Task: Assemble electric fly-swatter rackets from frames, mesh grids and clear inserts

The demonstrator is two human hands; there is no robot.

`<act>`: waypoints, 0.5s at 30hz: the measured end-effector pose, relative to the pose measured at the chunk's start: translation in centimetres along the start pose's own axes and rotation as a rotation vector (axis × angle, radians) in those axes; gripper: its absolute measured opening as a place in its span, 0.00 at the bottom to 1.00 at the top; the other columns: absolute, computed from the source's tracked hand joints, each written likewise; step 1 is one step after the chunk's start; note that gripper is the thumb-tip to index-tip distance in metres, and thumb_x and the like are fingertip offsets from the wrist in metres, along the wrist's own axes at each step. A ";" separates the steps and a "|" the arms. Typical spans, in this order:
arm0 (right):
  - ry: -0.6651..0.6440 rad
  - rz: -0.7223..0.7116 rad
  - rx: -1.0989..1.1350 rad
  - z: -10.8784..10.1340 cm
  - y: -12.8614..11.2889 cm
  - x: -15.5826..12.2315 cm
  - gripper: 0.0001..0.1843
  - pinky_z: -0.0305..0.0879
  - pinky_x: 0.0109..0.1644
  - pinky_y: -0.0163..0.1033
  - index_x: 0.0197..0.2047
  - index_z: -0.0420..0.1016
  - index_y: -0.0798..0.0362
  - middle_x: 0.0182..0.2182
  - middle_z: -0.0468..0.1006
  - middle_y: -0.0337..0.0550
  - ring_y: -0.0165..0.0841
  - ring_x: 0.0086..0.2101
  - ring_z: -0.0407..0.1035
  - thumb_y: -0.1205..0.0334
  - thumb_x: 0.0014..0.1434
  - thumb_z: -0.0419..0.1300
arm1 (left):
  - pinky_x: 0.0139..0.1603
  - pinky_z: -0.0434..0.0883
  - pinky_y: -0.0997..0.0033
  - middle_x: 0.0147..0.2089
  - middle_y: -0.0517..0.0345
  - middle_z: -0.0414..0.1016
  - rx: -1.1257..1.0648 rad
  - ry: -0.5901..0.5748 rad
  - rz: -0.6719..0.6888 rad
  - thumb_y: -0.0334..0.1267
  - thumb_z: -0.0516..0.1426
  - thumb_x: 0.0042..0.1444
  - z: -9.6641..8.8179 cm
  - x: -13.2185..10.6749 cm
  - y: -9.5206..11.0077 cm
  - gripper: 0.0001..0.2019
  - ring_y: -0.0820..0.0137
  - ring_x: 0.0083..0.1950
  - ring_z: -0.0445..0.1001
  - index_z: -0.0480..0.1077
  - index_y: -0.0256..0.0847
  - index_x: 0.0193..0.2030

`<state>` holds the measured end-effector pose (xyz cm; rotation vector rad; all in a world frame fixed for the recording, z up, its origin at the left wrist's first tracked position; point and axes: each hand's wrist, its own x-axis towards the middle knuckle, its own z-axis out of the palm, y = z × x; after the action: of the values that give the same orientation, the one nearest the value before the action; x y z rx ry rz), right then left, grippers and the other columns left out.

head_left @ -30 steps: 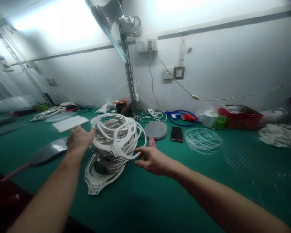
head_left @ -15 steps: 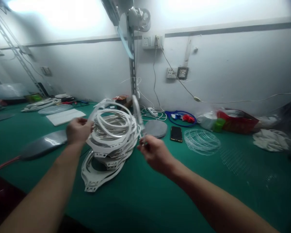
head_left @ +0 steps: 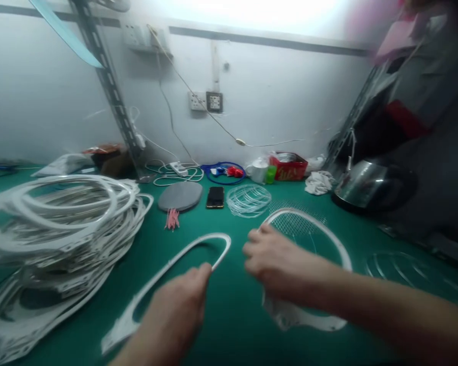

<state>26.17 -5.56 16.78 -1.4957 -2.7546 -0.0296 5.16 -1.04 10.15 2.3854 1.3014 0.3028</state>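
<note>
My left hand [head_left: 179, 305] is closed on the rim of a white plastic racket-shaped frame [head_left: 216, 236], which is tilted low above the green table. My right hand [head_left: 275, 259] has its fingers curled round the near side of a second white frame [head_left: 341, 249]. Through that frame's opening, part of a wire mesh piece [head_left: 297, 221] shows on the table. The right fingertips are partly hidden and slightly blurred. To the left of both hands stands a tall, untidy stack of similar white frames [head_left: 76, 254].
Behind the hands lie a grey oval pad stack [head_left: 181, 195], pink strips [head_left: 171, 218], a phone [head_left: 215, 197] and clear plastic rings [head_left: 249, 200]. Farther back are a blue ring [head_left: 213, 179] and a red box [head_left: 290, 166]. A metal kettle [head_left: 366, 183] stands at right.
The view has turned right. Both hands have moved away from the stack to the right, and separate frames now show in them, the right one over the mesh.
</note>
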 end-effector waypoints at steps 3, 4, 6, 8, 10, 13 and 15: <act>-0.033 -0.178 0.054 4.9 -1.5 0.5 0.06 0.59 0.46 0.45 0.33 0.75 0.56 0.35 0.74 0.47 0.36 0.36 0.65 0.69 0.55 0.56 | 0.35 0.66 0.63 0.36 0.50 0.75 0.071 -0.260 0.062 0.40 0.45 0.56 5.4 -0.1 0.7 0.15 0.62 0.35 0.73 0.71 0.43 0.42; 0.003 -0.164 0.097 6.1 -1.2 -0.1 0.10 0.59 0.46 0.44 0.40 0.74 0.55 0.41 0.73 0.49 0.36 0.40 0.65 0.70 0.56 0.54 | 0.37 0.67 0.63 0.39 0.49 0.75 0.068 -0.288 0.062 0.43 0.46 0.56 5.9 0.1 0.3 0.16 0.61 0.38 0.73 0.71 0.43 0.44; 0.088 0.036 0.198 7.8 0.3 -2.2 0.19 0.60 0.48 0.42 0.51 0.69 0.52 0.50 0.69 0.49 0.37 0.46 0.65 0.72 0.57 0.51 | 0.43 0.67 0.61 0.47 0.48 0.73 0.086 -0.258 0.019 0.49 0.48 0.54 5.3 1.2 -1.4 0.20 0.58 0.46 0.71 0.70 0.44 0.48; 0.136 0.464 0.263 9.0 2.7 -5.0 0.22 0.60 0.47 0.41 0.57 0.64 0.51 0.52 0.68 0.50 0.37 0.48 0.64 0.70 0.59 0.49 | 0.44 0.67 0.60 0.53 0.47 0.69 0.165 -0.135 -0.068 0.52 0.46 0.55 3.6 3.2 -3.9 0.24 0.56 0.49 0.69 0.67 0.43 0.53; 0.111 0.948 0.286 10.2 5.1 -7.5 0.22 0.62 0.44 0.40 0.58 0.63 0.55 0.49 0.70 0.54 0.40 0.46 0.66 0.62 0.61 0.48 | 0.44 0.67 0.59 0.54 0.44 0.66 0.286 -0.020 -0.159 0.51 0.44 0.56 2.2 5.5 -6.6 0.26 0.55 0.50 0.68 0.64 0.39 0.56; -0.013 1.192 0.396 12.1 7.2 -9.7 0.24 0.62 0.39 0.38 0.56 0.65 0.59 0.43 0.73 0.54 0.40 0.40 0.69 0.56 0.59 0.51 | 0.44 0.66 0.62 0.52 0.42 0.67 0.322 -0.115 -0.213 0.48 0.42 0.58 1.3 7.9 -9.8 0.25 0.56 0.49 0.69 0.63 0.35 0.55; -0.026 1.144 0.462 13.1 7.6 -10.0 0.21 0.61 0.38 0.36 0.52 0.68 0.58 0.40 0.74 0.50 0.37 0.38 0.68 0.60 0.57 0.53 | 0.41 0.67 0.64 0.51 0.44 0.69 0.315 -0.171 -0.234 0.46 0.42 0.58 1.3 8.2 -11.5 0.24 0.57 0.46 0.71 0.65 0.36 0.53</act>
<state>37.99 -9.54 3.66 -2.5416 -1.3673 0.5623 1.38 11.10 3.82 2.4065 1.6239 -0.1843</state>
